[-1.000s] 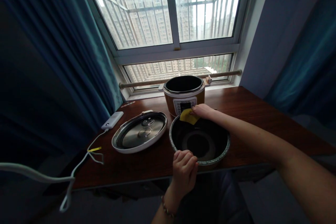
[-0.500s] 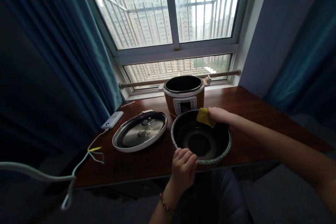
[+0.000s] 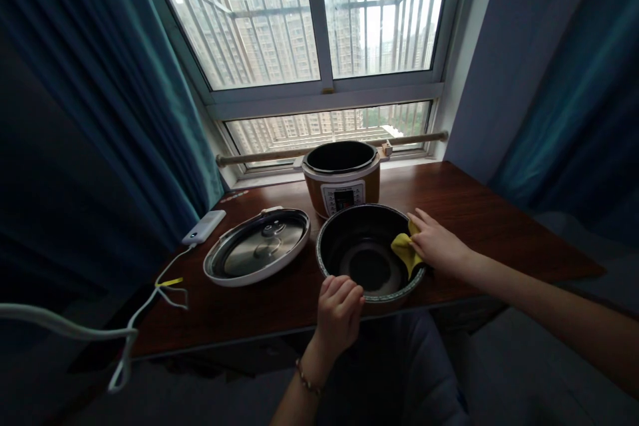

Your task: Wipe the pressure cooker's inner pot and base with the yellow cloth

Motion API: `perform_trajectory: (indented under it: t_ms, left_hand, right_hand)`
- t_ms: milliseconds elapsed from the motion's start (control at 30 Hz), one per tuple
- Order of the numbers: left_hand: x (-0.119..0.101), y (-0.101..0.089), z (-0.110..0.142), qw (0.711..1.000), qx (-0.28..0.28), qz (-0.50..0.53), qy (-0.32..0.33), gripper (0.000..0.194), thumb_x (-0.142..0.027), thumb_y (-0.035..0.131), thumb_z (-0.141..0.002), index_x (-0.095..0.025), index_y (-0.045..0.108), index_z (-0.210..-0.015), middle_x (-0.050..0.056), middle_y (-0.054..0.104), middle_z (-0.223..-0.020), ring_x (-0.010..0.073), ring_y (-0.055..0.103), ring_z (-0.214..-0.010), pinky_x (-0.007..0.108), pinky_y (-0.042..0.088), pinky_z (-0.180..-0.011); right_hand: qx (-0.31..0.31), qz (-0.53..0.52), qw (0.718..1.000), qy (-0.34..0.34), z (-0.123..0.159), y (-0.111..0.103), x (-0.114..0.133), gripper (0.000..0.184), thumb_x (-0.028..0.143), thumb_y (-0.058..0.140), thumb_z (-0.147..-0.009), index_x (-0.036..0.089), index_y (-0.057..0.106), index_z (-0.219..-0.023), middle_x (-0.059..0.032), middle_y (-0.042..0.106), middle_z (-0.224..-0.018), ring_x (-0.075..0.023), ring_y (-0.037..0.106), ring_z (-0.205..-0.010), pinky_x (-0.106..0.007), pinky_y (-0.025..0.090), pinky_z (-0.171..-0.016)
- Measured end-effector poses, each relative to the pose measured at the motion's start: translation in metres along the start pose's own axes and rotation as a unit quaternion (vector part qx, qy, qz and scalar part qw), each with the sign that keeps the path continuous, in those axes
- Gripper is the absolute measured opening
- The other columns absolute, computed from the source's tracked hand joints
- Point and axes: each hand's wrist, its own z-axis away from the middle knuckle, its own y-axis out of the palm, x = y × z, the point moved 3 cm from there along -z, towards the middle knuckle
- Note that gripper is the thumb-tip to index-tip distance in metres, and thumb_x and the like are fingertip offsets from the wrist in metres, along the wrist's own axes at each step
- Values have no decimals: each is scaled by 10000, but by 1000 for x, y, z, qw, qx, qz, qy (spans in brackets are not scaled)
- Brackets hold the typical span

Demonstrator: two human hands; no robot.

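Observation:
A dark inner pot (image 3: pixel 344 233) with a patterned rim sits at the table's near edge. My left hand (image 3: pixel 338 314) is curled closed over its near rim and grips it. My right hand (image 3: pixel 436 246) presses a yellow cloth (image 3: pixel 405 249) against the inside of the pot's right wall, fingers folded over the cloth. Behind the pot stands an orange electric cooker body (image 3: pixel 342 176) with a white control panel and no lid.
The cooker's lid (image 3: pixel 257 255) lies upside down left of the pot. A white power bank (image 3: pixel 204 227) with a cable lies at the far left of the wooden table (image 3: pixel 489 213). A window and teal curtains (image 3: pixel 124 113) stand behind.
My right hand has slid the yellow cloth along the pot's rim, from the far side round to the right side. My left hand has stayed on the near rim.

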Motion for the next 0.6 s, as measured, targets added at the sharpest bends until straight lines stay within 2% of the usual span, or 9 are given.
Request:
perform_trajectory:
  t_ms: [67,100,167,233,333,467,600]
  left_hand:
    - [0,0,1,1000,2,-1,-1,171,-169,382,-848,-170,552,-825,48,594,-763,184,521,-824,371,348,-797]
    - [0,0,1,1000,4,-3,-1,176,-172,379,-850,-170,553,-824,48,595,-764,183,522,-824,369,349,-798]
    - [1,0,2,1000,6,-6,-1,183,-179,376,-852,-171,556,-822,47,596,-760,182,525,-819,367,350,-795]
    - [1,0,2,1000,7,-8,-1,184,-184,377,-852,-172,557,-815,44,594,-749,183,526,-810,365,351,-790]
    - [1,1,1,1000,3,-11,3,186,-188,377,-851,-173,557,-807,45,593,-740,186,525,-801,365,353,-779]
    - [1,2,0,1000,1,-10,4,188,-184,374,-850,-170,556,-804,46,590,-736,187,522,-794,365,354,-770]
    - [1,2,0,1000,3,-19,8,189,-185,376,-848,-165,554,-789,49,588,-737,191,521,-798,363,355,-762]
  right_hand:
    - [3,9,999,-36,7,-1,11,305,208,443,-836,125,693,-682,-163,582,-1172,-316,350,-1262,-446,239,-1048]
    - [25,17,999,-44,10,0,16,316,192,430,-840,127,693,-676,-159,638,-1066,-302,402,-1227,-448,240,-1043]
    - [76,38,995,-61,16,3,30,335,167,404,-849,124,687,-674,-142,688,-826,-270,559,-1044,-449,276,-1006]
    - [103,50,990,-83,23,3,46,337,151,384,-856,118,675,-691,-125,683,-722,-233,633,-832,-441,320,-957]
    - [118,36,987,-99,30,-3,72,342,154,342,-873,117,659,-749,-124,682,-727,-222,646,-712,-395,407,-825]
    - [139,-1,989,-48,29,-9,98,311,212,328,-886,114,623,-862,-140,676,-779,-258,652,-706,-315,426,-606]
    - [124,-57,989,-50,23,-6,112,226,184,423,-830,136,562,-1002,-101,668,-815,-234,644,-715,-281,415,-592]
